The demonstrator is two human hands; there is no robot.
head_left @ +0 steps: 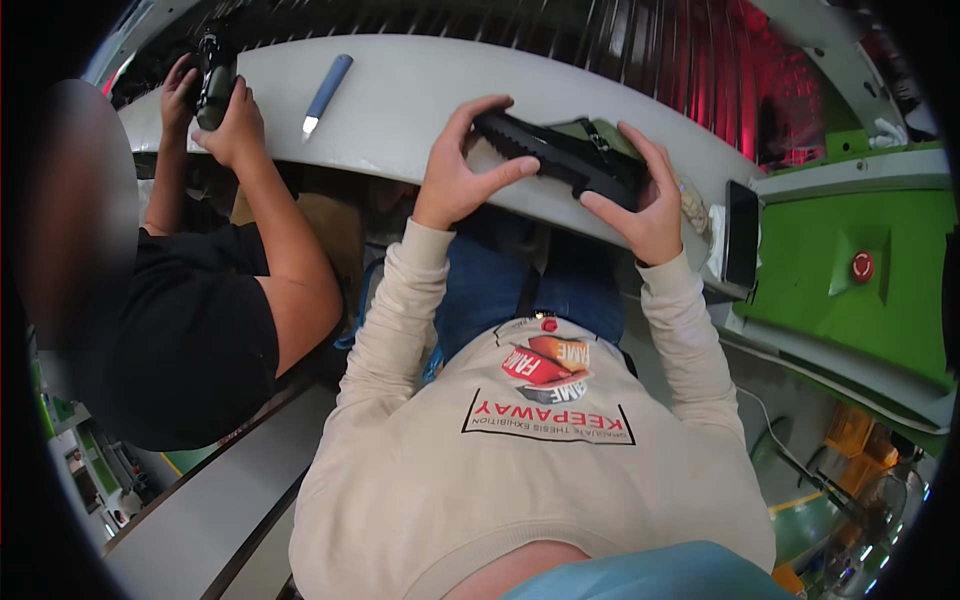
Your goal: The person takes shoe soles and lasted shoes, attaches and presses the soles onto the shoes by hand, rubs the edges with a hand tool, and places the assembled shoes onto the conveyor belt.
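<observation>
I am holding a black and green shoe (565, 152) in both hands, out in front of me, over the near part of the pale table (420, 80). My left hand (455, 172) is gripping the shoe's left end: the fingers are curling over its far edge, while the thumb is stretching to the right along the near edge. My right hand (655, 205) is clasping the right end, its fingers lying along the far side and its thumb pressing on the near side. The two palms are facing each other, with the shoe spanning the gap between them. The shoe is slanting, its left end sitting farther away than its right, and its dark, jagged-edged sole is showing mostly on the left.

My forearms are reaching forward from either side of my body, both elbows bending, and the beige sleeves (405, 300) are bunching toward the wrists. To the left on the table, a blue-handled tool (328, 92) is lying with its pale tip toward the near edge. Farther left, a co-worker (180, 335) is holding a dark, shiny object (213, 85) in two hands. At my right, a red button (862, 265) is sitting on a green panel (810, 290).
</observation>
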